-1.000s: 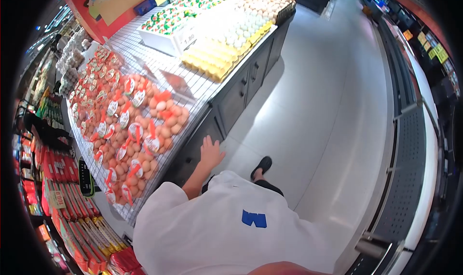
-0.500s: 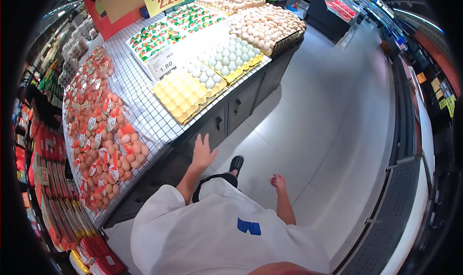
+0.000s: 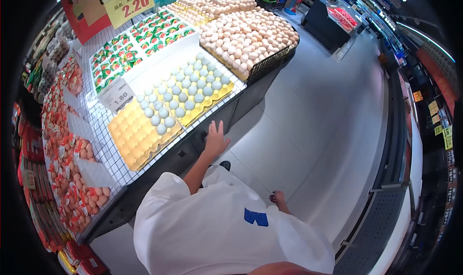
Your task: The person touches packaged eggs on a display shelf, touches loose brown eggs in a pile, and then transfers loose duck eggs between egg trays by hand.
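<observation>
My left hand [image 3: 217,139] reaches forward beside the front of the display stand, its fingers spread and nothing in them. Nearest to it are the yellow egg trays: one with bluish eggs [image 3: 179,112] in rows, and one [image 3: 137,135] with bare cups at its near end. A price card [image 3: 115,95] marked 1.80 stands behind them. Low at my side over the floor hangs my right hand [image 3: 278,198], fingers loosely bent and slightly apart, holding nothing that I can see. Neither hand touches the eggs.
A black crate of pale brown eggs [image 3: 251,41] sits at the stand's far corner. Green-and-red wrapped eggs [image 3: 118,60] lie behind the trays. Netted brown eggs [image 3: 72,178] cover the left side. A long shelf unit [image 3: 381,222] runs along the right over grey floor tiles [image 3: 308,125].
The view has moved forward along the stand, so the egg trays appear closer and lower left. My left hand stays raised with fingers spread; my right hand has dropped slightly lower in view.
</observation>
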A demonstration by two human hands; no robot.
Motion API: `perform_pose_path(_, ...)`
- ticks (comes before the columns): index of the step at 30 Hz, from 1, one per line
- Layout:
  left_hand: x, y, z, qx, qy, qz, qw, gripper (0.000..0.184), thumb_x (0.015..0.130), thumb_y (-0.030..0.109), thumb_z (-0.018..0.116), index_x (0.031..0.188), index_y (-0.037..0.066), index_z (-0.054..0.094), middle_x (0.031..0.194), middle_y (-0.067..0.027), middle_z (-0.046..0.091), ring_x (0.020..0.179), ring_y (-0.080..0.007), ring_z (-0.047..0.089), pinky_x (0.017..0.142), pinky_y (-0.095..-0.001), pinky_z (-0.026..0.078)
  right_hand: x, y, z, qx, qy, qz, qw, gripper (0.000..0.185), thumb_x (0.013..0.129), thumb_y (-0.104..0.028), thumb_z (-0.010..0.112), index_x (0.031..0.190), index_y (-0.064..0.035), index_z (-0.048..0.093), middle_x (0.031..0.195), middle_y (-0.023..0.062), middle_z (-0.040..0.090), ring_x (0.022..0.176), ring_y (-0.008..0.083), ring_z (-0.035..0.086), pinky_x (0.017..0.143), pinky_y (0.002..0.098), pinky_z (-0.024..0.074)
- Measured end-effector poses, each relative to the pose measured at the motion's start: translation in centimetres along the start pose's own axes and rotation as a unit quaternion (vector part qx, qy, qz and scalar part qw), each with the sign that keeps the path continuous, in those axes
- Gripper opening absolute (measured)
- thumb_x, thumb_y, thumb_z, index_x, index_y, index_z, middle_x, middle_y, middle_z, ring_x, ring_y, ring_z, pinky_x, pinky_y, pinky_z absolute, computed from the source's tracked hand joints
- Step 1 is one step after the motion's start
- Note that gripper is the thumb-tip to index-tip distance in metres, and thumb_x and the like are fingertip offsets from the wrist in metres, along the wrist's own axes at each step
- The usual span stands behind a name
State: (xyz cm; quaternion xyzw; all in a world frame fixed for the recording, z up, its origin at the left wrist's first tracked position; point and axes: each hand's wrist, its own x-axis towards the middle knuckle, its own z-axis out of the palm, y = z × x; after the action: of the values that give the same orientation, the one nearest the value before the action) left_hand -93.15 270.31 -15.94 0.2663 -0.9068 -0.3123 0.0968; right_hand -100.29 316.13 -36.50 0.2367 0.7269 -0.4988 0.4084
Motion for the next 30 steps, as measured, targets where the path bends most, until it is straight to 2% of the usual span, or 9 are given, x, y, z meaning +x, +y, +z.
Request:
perform_pose_path(3,7.1,5.6,0.8,-0.018,-0.004,0.034,0.999,0.087,0.084,0.031,0.068,0.150,-0.001,0.022,0.151,-0.0375,0.018,0.141,-0.0507,0.022,0.113,-0.0517,0.029,18.3,3.2,-7.5,-0.342,0.044,-0.227,0.911,0.032,0.091,-0.015,0.049,0.115,0.0051,0.053,0.080,0.0215,0.066,0.060,0.0251,0.065,0.043,0.0313,0.0480)
perform_pose_path(6,11.5,8.6,1.8,0.003,-0.002,0.068,0.998,0.087,0.085,0.029,0.067,0.151,-0.001,0.020,0.152,-0.0367,0.017,0.141,-0.0502,0.021,0.113,-0.0520,0.029,8.7,-9.8,-3.0,0.026,0.085,-0.076,0.993,0.033,0.091,-0.017,0.051,0.117,0.0020,0.055,0.081,0.0207,0.067,0.066,0.0257,0.068,0.050,0.0312,0.0518)
perform_pose_path(10,16.0,9.3,4.5,0.003,-0.052,0.049,0.997,0.086,0.085,0.028,0.067,0.151,-0.003,0.020,0.153,-0.0369,0.013,0.142,-0.0506,0.019,0.114,-0.0499,0.027,10.7,-14.3,1.3,0.060,0.036,-0.064,0.996,0.032,0.090,-0.021,0.056,0.112,0.0003,0.061,0.083,0.0179,0.069,0.074,0.0268,0.069,0.062,0.0343,0.0543)
perform_pose_path(11,16.7,9.1,5.6,0.009,-0.059,0.042,0.997,0.086,0.085,0.028,0.067,0.151,-0.003,0.020,0.153,-0.0369,0.013,0.142,-0.0506,0.019,0.114,-0.0499,0.027,12.3,-14.5,2.2,-0.133,0.088,-0.173,0.972,0.030,0.089,-0.023,0.059,0.108,0.0004,0.064,0.083,0.0162,0.069,0.077,0.0265,0.070,0.067,0.0353,0.0538)
perform_pose_path(12,17.3,8.9,6.8,0.024,-0.077,0.032,0.996,0.086,0.085,0.028,0.066,0.151,-0.003,0.020,0.153,-0.0366,0.013,0.142,-0.0511,0.019,0.112,-0.0531,0.030,13.8,-14.6,2.1,-0.320,0.131,-0.276,0.897,0.030,0.089,-0.025,0.061,0.103,0.0005,0.067,0.084,0.0144,0.070,0.079,0.0261,0.070,0.071,0.0364,0.0533)
perform_pose_path(14,18.8,8.8,9.4,0.041,-0.092,0.014,0.995,0.086,0.085,0.029,0.066,0.151,-0.002,0.021,0.154,-0.0363,0.013,0.142,-0.0516,0.019,0.109,-0.0562,0.032,16.3,-19.9,0.9,-0.315,0.112,-0.261,0.906,0.030,0.088,-0.025,0.062,0.100,0.0009,0.069,0.084,0.0138,0.070,0.080,0.0262,0.069,0.072,0.0374,0.0527)
perform_pose_path(19,24.4,10.2,16.6,0.051,-0.107,-0.165,0.979,0.093,0.082,0.033,0.069,0.151,-0.002,0.018,0.154,-0.0365,0.011,0.142,-0.0513,0.018,0.111,-0.0556,0.030,29.1,-30.2,-6.5,-0.268,0.054,-0.251,0.929,0.030,0.089,-0.026,0.061,0.101,0.0000,0.067,0.083,0.0135,0.069,0.075,0.0247,0.068,0.067,0.0362,0.0528)
perform_pose_path(21,27.1,12.3,18.2,0.042,-0.116,-0.222,0.967,0.095,0.082,0.033,0.070,0.151,-0.003,0.017,0.152,-0.0378,0.013,0.141,-0.0524,0.020,0.112,-0.0542,0.029,28.9,-35.8,-9.4,-0.066,-0.025,-0.070,0.995,0.027,0.090,-0.023,0.057,0.106,-0.0023,0.063,0.082,0.0140,0.068,0.070,0.0223,0.066,0.060,0.0330,0.0524)
perform_pose_path(30,40.7,27.5,16.5,-0.032,0.037,-0.107,0.993,0.075,0.086,0.026,0.066,0.145,-0.004,0.031,0.148,-0.0335,0.028,0.136,-0.0474,0.031,0.113,-0.0476,0.030,37.5,-45.9,-17.9,-0.124,-0.081,0.014,0.989,0.028,0.092,-0.019,0.047,0.113,-0.0023,0.057,0.083,0.0159,0.067,0.067,0.0232,0.066,0.054,0.0330,0.0517)
